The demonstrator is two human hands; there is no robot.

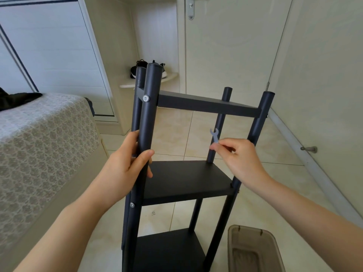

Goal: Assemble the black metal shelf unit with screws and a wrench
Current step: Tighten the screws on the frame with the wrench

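Note:
The black metal shelf unit point(186, 179) stands upright on the tiled floor in front of me, with three shelf boards between four round posts. My left hand point(125, 163) grips the near left post point(149, 114) below a silver screw point(145, 98) at the top board. Another screw point(132, 205) shows lower on that post. My right hand point(241, 160) pinches a small flat grey wrench point(214, 135) between thumb and fingertips, holding it upright over the middle shelf, just in front of the far right post point(221, 122).
A bed with a patterned cover point(39, 144) lies close on the left. A translucent brown bin point(253, 250) stands on the floor at the lower right. A white door point(225, 46) and a wall close the right side. Black shoes point(137, 70) sit on a low corner shelf behind.

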